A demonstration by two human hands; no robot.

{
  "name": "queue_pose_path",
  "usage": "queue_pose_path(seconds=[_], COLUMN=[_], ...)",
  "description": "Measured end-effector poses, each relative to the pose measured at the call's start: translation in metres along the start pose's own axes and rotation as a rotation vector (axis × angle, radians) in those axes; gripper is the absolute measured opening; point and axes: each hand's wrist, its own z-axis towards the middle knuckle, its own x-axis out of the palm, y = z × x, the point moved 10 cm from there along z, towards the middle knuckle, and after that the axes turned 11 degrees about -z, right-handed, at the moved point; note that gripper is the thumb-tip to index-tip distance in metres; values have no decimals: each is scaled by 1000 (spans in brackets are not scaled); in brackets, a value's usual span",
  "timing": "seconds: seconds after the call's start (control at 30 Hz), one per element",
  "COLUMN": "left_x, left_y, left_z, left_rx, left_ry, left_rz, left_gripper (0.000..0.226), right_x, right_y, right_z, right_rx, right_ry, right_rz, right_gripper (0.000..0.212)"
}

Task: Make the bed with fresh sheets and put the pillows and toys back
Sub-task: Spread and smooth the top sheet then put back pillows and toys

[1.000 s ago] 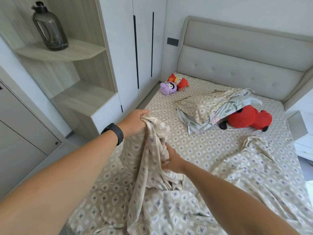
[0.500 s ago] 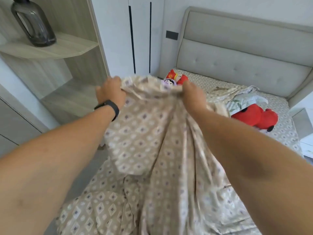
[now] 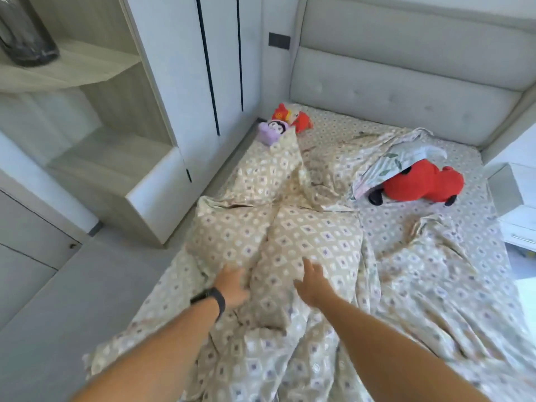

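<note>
A beige diamond-patterned cover (image 3: 278, 236) lies thrown forward across the bed, billowed and creased, its far tip reaching the small toys. My left hand (image 3: 232, 287), with a black wristband, rests on the cover with fingers spread. My right hand (image 3: 311, 281) is open just above the cover, fingers straight. A pillow in a leaf-print case (image 3: 397, 161) lies crumpled near the headboard, partly over a big red plush toy (image 3: 420, 184). A small purple toy (image 3: 271, 133) and a small red toy (image 3: 293, 118) sit at the bed's far left corner.
A padded grey headboard (image 3: 406, 82) backs the bed. White wardrobe doors (image 3: 203, 68) and open wooden shelves (image 3: 95, 140) stand left, with a dark jug (image 3: 26, 39) on the top shelf. A white nightstand (image 3: 519, 204) is at the right. Grey floor (image 3: 43, 314) runs along the left.
Both hands held the cover up by its edge half a second ago. Now the cover has been flung forward onto the bed and both hands have let go of it and are lower.
</note>
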Motion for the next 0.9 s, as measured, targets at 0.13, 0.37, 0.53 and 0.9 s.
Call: queue_pose_path(seconds=[0.13, 0.37, 0.53, 0.9], left_x=[130, 172, 107, 23], left_y=[56, 64, 21, 118], left_z=[-45, -104, -141, -130], left_rx=[-82, -149, -56, 61], left_ry=[238, 348, 196, 200], left_rz=[-18, -4, -37, -152], left_gripper=[34, 51, 38, 26], right_x=[112, 110, 82, 108], right_y=[-70, -95, -28, 140], right_z=[-76, -83, -115, -148], right_rx=[-11, 98, 6, 2], right_ry=[245, 233, 175, 42], right_rz=[-76, -3, 218, 402], right_gripper=[73, 65, 63, 53])
